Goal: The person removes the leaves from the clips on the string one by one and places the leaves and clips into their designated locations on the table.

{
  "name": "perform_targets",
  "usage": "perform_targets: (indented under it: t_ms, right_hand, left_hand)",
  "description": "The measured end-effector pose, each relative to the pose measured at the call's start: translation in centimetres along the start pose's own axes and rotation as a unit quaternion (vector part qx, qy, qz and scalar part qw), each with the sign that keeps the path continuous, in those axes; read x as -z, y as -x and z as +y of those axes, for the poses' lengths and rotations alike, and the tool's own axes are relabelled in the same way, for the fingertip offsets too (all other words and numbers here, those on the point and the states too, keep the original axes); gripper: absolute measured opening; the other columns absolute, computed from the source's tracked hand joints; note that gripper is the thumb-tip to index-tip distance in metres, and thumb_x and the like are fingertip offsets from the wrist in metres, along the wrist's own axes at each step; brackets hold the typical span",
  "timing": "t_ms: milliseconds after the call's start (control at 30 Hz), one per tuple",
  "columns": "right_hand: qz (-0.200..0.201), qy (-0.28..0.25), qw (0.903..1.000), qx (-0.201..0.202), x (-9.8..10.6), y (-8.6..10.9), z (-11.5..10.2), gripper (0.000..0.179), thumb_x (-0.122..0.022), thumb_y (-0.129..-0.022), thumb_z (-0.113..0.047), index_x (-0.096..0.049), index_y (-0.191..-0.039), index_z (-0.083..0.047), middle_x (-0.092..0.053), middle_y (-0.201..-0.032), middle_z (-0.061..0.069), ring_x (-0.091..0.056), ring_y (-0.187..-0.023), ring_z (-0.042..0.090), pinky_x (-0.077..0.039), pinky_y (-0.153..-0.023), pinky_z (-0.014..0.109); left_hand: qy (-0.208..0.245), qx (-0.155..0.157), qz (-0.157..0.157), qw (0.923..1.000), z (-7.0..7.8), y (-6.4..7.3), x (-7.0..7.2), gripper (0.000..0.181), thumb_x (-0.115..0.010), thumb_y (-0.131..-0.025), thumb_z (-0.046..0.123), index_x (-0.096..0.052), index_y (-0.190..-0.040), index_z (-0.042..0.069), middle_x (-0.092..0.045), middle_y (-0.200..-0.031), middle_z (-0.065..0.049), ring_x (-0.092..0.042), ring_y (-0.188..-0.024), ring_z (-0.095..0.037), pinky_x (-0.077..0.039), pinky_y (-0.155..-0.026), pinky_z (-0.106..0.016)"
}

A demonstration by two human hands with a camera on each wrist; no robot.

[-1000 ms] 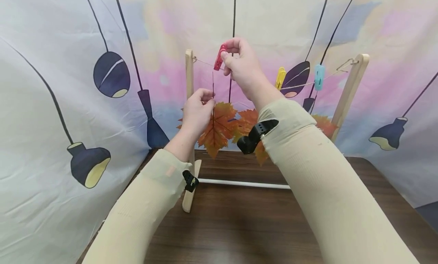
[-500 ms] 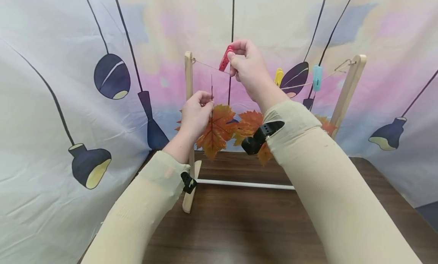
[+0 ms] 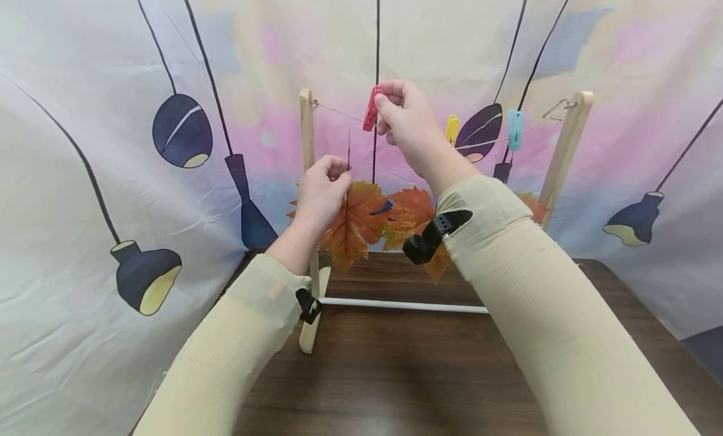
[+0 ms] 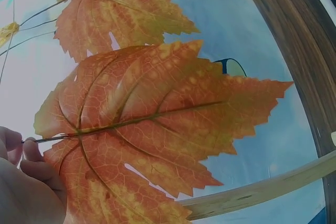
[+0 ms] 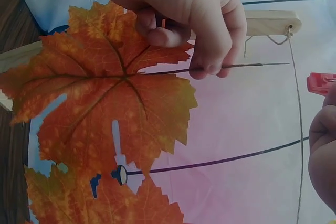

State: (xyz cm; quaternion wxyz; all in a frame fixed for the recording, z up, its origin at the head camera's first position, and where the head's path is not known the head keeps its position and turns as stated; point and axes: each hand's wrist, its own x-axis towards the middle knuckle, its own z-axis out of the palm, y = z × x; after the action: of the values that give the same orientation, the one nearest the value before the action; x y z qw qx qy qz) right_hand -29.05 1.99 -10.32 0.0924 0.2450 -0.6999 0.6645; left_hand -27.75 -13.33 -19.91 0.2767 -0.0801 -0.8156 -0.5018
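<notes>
My left hand pinches the thin dark stem of an orange maple leaf between thumb and fingertips. The leaf hangs below the hand, and the stem's upper end points up toward the string, apart from it in the right wrist view. Up and to the right, my right hand pinches a red clothespin by its upper end, its lower end close to the string. A second orange leaf hangs just right of the first, partly hidden by my right wrist.
The string runs between two wooden posts, joined low down by a white rod. A yellow clothespin and a light blue clothespin sit on it. Another leaf hangs near the right post. Below is a dark wooden table.
My right hand with the red clothespin has shifted slightly right and down. My left hand still holds the stem, and the whole head view has drifted a little.
</notes>
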Motion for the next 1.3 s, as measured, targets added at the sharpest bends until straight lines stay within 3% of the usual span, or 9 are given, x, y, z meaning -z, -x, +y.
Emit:
perform_targets:
  t_ms: [167, 433, 633, 933, 1300]
  right_hand:
    - [-0.003, 0.001, 1.0, -0.002, 0.0, 0.2, 0.5, 0.035, -0.049, -0.098, -0.02, -0.046, -0.131, -0.007, -0.052, -0.106, 0.006, -0.049, -0.067, 0.015, -0.037, -0.055, 0.022]
    - [0.001, 0.009, 0.9999, -0.004, 0.4, 0.4, 0.7, 0.045, -0.052, -0.097, -0.022, -0.041, -0.14, -0.01, -0.052, -0.125, 0.003, -0.051, -0.069, 0.015, -0.038, -0.056, 0.021]
    - [-0.016, 0.013, 0.9998, 0.0, 0.2, 0.9, 1.4, 0.044, -0.05, -0.098, -0.02, -0.043, -0.14, -0.009, -0.053, -0.124, 0.004, -0.051, -0.068, 0.015, -0.039, -0.056, 0.021]
    - [-0.049, 0.002, 0.9988, 0.006, 0.5, 1.9, 2.5, 0.04, -0.051, -0.096, -0.009, -0.045, -0.135, -0.002, -0.053, -0.121, 0.012, -0.053, -0.066, 0.015, -0.042, -0.055, 0.019]
    - [-0.056, 0.028, 0.998, 0.002, 1.7, 3.4, 3.5, 0.038, -0.054, -0.094, -0.011, -0.048, -0.131, -0.003, -0.052, -0.118, 0.011, -0.052, -0.068, 0.016, -0.041, -0.055, 0.019]
  left_hand:
    - [0.017, -0.001, 0.0, 0.9999, -0.2, 0.1, 0.4, 0.017, -0.056, -0.093, 0.015, -0.063, -0.105, 0.005, -0.06, -0.09, -0.007, -0.054, -0.074, -0.019, -0.045, -0.065, -0.029]
    - [0.002, -0.017, -0.003, 0.9998, 0.0, -0.1, 1.0, 0.017, -0.056, -0.094, 0.017, -0.063, -0.106, 0.006, -0.06, -0.092, -0.007, -0.054, -0.075, -0.02, -0.043, -0.065, -0.03]
    - [-0.013, -0.024, -0.005, 0.9996, -0.1, 0.2, 1.2, 0.018, -0.056, -0.093, 0.016, -0.063, -0.105, 0.004, -0.06, -0.091, -0.007, -0.053, -0.076, -0.02, -0.043, -0.066, -0.03]
    - [0.012, -0.027, -0.009, 0.9995, -1.3, 0.6, 1.6, 0.018, -0.058, -0.093, 0.016, -0.064, -0.104, 0.003, -0.06, -0.089, -0.007, -0.053, -0.068, -0.017, -0.044, -0.062, -0.028]
    - [0.018, -0.042, -0.011, 0.9989, -2.8, 1.1, 2.3, 0.014, -0.059, -0.092, 0.012, -0.063, -0.104, 0.006, -0.06, -0.088, -0.006, -0.05, -0.066, -0.017, -0.041, -0.057, -0.026]
